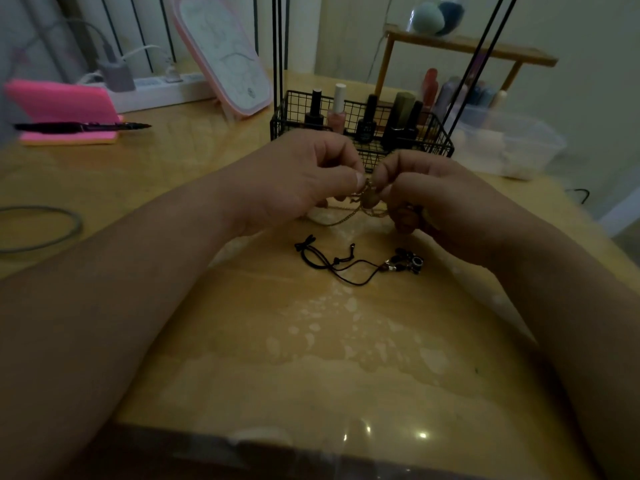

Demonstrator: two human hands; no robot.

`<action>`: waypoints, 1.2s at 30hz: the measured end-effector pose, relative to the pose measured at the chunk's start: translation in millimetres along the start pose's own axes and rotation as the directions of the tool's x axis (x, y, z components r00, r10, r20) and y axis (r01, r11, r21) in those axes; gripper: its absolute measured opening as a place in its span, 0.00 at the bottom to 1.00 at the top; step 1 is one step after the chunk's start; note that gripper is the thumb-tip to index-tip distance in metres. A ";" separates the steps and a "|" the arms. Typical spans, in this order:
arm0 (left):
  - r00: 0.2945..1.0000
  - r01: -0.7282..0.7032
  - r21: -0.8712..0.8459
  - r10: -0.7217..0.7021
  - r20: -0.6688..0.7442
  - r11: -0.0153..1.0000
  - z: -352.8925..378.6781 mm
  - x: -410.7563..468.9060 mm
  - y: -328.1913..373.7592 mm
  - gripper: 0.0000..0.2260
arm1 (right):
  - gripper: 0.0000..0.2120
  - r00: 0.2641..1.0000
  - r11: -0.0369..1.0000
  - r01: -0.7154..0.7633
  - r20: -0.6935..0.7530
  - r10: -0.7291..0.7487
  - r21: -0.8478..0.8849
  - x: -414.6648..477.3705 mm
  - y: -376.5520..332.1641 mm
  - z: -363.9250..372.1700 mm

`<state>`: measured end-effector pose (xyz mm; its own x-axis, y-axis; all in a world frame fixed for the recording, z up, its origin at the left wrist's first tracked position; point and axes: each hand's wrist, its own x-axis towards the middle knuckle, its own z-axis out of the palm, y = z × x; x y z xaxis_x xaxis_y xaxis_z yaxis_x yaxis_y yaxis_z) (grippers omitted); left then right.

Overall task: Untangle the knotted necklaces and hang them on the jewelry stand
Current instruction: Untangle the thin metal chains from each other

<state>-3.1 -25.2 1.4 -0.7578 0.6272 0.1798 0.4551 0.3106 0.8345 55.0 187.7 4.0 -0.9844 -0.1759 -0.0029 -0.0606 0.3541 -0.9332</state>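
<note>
Gold chain (367,199) pinched between left hand (298,178) and right hand (433,192), sagging crosswise, left to right.

No legible text, round mark on pink-framed board (221,53) too blurred, nail polish bottles (366,127) labels unreadable

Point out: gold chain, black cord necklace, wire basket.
gold chain (346,216), head view, slack lower loop
black cord necklace (360,261), head view, mid cord
wire basket (280,116), head view, left wall
</note>
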 end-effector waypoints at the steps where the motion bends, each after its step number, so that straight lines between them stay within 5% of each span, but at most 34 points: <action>1: 1.000 -0.004 0.003 0.004 -0.003 1.000 -0.5 -0.3 0.6 0.03 | 0.08 1.000 1.000 -0.003 -0.004 0.003 -0.004 0.0 0.3 -0.7; 14: 0.999 -0.047 0.020 0.047 -0.001 0.999 -9.3 -2.6 3.8 0.02 | 0.05 0.998 0.993 0.044 0.041 -0.040 -0.113 -4.8 -2.0 -3.4; 22: 0.996 0.042 -0.275 -0.018 0.088 0.961 -6.5 -1.2 2.6 0.05 | 0.04 0.997 0.994 0.039 0.072 -0.032 -0.107 -3.3 -1.2 -5.9; 36: 0.996 0.036 -0.145 -0.024 0.081 0.989 -6.1 -3.4 3.6 0.05 | 0.07 0.996 0.996 0.074 0.057 -0.072 -0.044 -4.7 -1.6 -1.6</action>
<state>-1.8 -30.6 7.0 -0.7281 0.6755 0.1166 0.3552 0.2263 0.9070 59.4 189.4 6.1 -0.9665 -0.2530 0.0433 -0.1406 0.3806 -0.9140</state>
